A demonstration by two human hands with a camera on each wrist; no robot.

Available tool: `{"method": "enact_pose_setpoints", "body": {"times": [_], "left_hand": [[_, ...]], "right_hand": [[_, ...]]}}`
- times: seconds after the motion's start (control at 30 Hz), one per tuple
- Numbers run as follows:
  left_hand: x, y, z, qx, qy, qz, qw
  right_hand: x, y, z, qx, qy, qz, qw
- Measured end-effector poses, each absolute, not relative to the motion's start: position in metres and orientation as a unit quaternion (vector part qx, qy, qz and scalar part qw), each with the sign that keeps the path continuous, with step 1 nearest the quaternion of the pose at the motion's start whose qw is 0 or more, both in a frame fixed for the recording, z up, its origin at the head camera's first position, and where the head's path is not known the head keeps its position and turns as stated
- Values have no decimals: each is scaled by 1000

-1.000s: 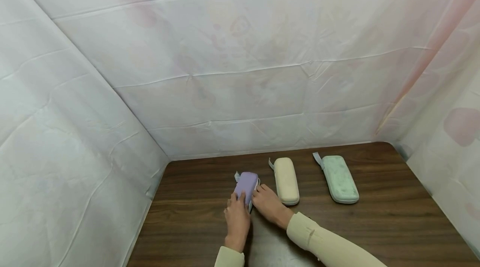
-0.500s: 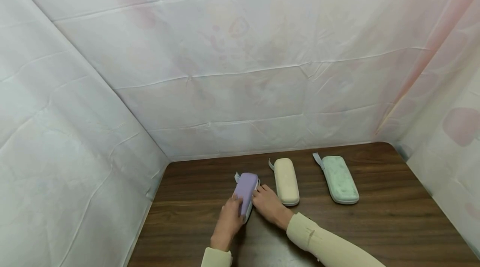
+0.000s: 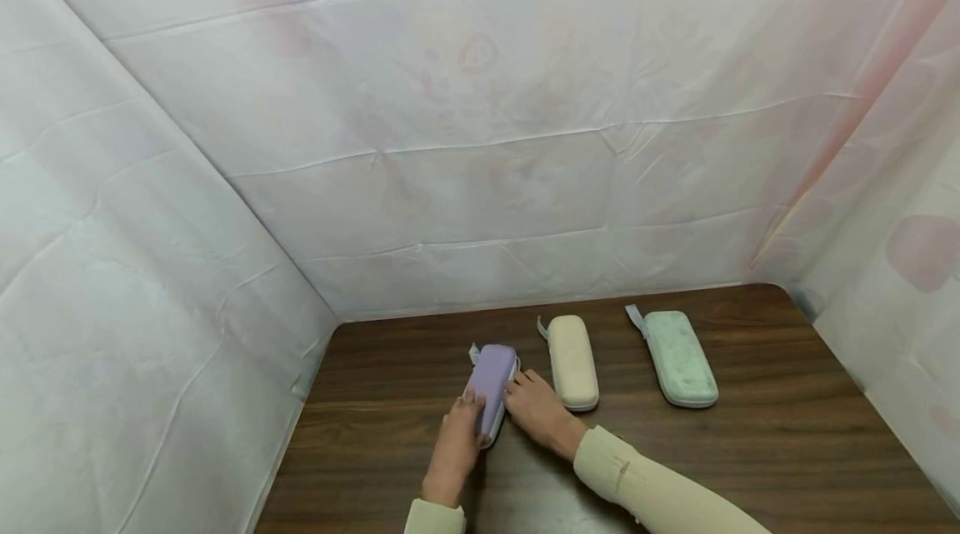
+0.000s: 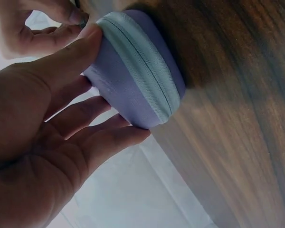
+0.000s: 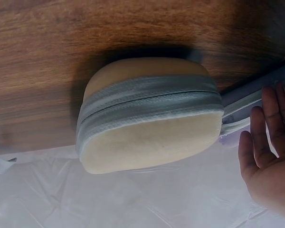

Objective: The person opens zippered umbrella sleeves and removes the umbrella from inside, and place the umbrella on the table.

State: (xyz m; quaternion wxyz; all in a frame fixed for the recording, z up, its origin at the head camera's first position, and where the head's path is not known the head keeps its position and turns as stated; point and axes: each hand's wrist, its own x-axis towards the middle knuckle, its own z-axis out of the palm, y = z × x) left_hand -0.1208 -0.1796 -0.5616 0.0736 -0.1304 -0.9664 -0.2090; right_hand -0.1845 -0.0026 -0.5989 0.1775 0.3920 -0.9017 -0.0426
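A purple hard-shell zip case with a pale grey zipper band lies on the table. My left hand grips its near end, the thumb on one side and fingers on the other, as the left wrist view shows. At the right side of this case is my right hand; in the left wrist view its thumb and finger pinch a small dark piece that looks like the zipper pull. A cream zip case lies just right of the right hand and fills the middle of the right wrist view.
Farther right lies a mint green zip case with a grey strap. All the cases lie on a dark wood table. Pale patterned sheeting rises behind the table and along both sides.
My left hand has shifted left and toward the near end of the purple case, uncovering more of its right side. The right hand has stayed in about the same place.
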Motion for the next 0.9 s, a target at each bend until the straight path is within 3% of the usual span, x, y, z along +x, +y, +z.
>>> {"method": "enact_pose_setpoints", "body": {"times": [0.7,0.9], "left_hand": [[-121,-162,-566,-81,-978,-171,91],[-124,-153,-573,-55,-980,-145,123]], "right_hand": [[-177,-4,-602,407,-893,-46,187],[-175,-3,-602,411,-889,-43,194]]}}
